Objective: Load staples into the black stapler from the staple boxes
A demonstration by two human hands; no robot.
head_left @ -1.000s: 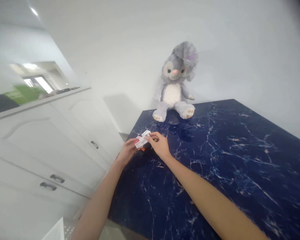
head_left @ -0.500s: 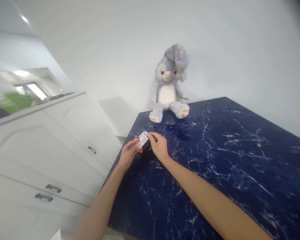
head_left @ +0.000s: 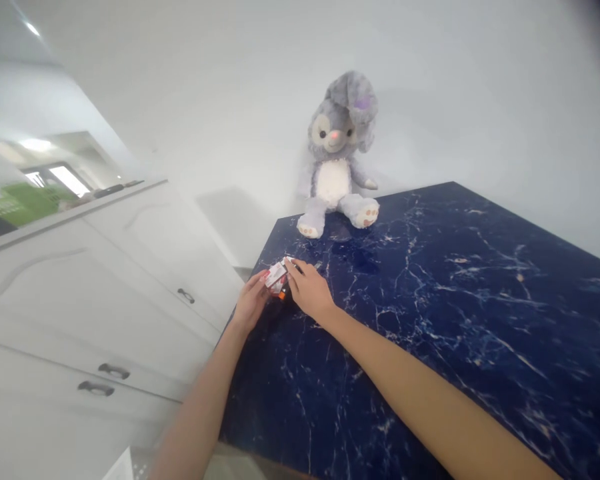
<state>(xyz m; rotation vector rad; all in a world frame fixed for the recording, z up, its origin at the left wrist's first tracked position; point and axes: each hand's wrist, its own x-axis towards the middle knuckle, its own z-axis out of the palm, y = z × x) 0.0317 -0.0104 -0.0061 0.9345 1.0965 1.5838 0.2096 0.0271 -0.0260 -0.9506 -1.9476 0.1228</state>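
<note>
A small white-and-red box [head_left: 275, 274] is held low over the near left part of the dark blue marbled tabletop. My left hand [head_left: 252, 300] is closed around its left end, thumb and fingers pinching the sides. The fingers of my right hand [head_left: 310, 288] are bent over its far right end, at what looks like the end flap. Just below the box there is a small orange item [head_left: 282, 295], with something dark beside it partly hidden by my right hand. A thin greyish piece [head_left: 318, 265] shows past my right knuckles.
A grey plush rabbit [head_left: 333, 180] sits at the back of the blue marbled table [head_left: 430, 300], against the white wall. To the left runs a white cabinet [head_left: 105, 287] with dark handles. A green basket [head_left: 25, 203] stands on top of it.
The box is tilted more, and my right fingers have shifted left over its end. More red shows under the box. The view has tipped slightly.
</note>
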